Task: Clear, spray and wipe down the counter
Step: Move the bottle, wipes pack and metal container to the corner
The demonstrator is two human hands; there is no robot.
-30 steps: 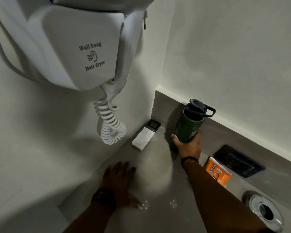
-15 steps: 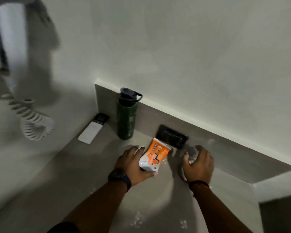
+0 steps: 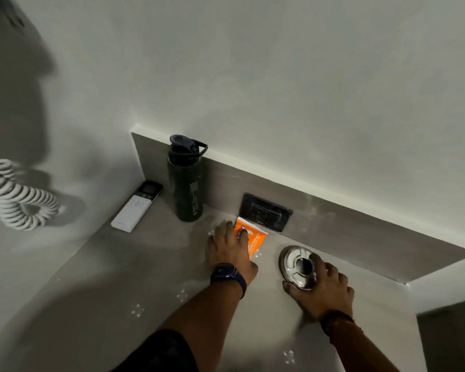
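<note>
You are looking down at a grey desk (image 3: 113, 291) set into a corner, with a dark wall socket (image 3: 266, 212) on its low back panel as the landmark. Your left hand (image 3: 232, 251) lies flat just below and left of the socket, fingers spread and pressing on an orange packet (image 3: 254, 238) whose top edge touches the socket's lower rim; the hand covers the packet without closing round it. Your right hand (image 3: 324, 287) sits below and right of the socket, its fingers curled over the near edge of a round shiny metal dish (image 3: 297, 265) resting on the desk. Left of the socket a dark green bottle (image 3: 185, 189) stands upright against the back panel, and further left lies a white remote (image 3: 136, 206). This looks like the clearing step: objects are being gathered. Next, the packet and dish probably need lifting away before any spraying.
</note>
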